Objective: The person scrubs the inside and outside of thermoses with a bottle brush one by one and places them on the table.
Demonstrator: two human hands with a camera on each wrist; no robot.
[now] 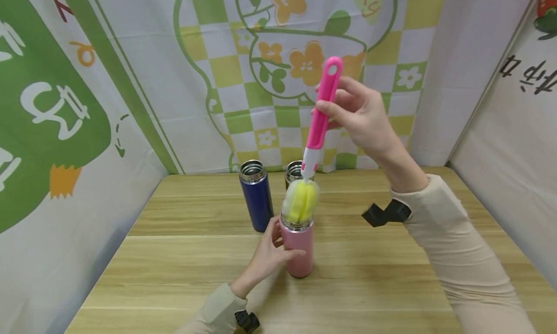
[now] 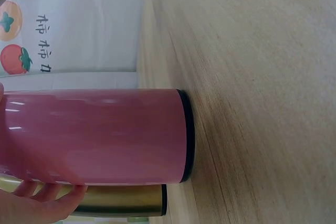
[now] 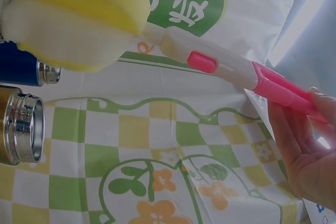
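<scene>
My right hand [image 1: 359,116] pinches the pink handle of a bottle brush [image 1: 322,111], thumb on the near side. Its yellow and white sponge head [image 1: 300,202] sits right at the mouth of a pink bottle [image 1: 300,249], its lower end overlapping the steel rim. Around the body of that bottle, my left hand [image 1: 270,254] curls its fingers and thumb. The bottle stands upright on the table, its dark base showing in the left wrist view. In the right wrist view the sponge [image 3: 73,17] bulges beside the rim, and the brush's handle runs toward my fingers.
A dark blue bottle [image 1: 256,198] without a lid stands behind and left of the pink one. Directly behind is a gold bottle [image 3: 21,127], also lidless, partly hidden in the head view. A printed cloth [image 1: 270,111] hangs behind the wooden table [image 1: 196,261].
</scene>
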